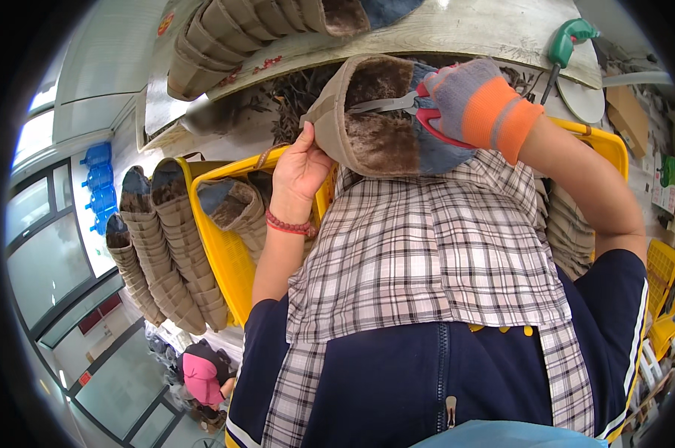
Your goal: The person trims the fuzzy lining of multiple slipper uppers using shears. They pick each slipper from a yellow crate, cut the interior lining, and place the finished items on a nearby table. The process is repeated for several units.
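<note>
My left hand, bare with a red bead bracelet, grips the tan outer side of a fur-lined shoe upper; its thumb lies on the outside and some fingers are hidden. The upper has brown fur inside and a blue part at its right end. My right hand, in a grey and orange glove, is closed around the red handles of a pair of scissors. The silver blades reach left into the opening, over the fur. Whether they touch it I cannot tell.
Nested uppers lie on the worktable; more stacks stand at left. A green pistol-shaped tool sits at the table's right end. Yellow baskets flank me. Dark scraps lie beyond the upper. A person in a pink cap is lower left.
</note>
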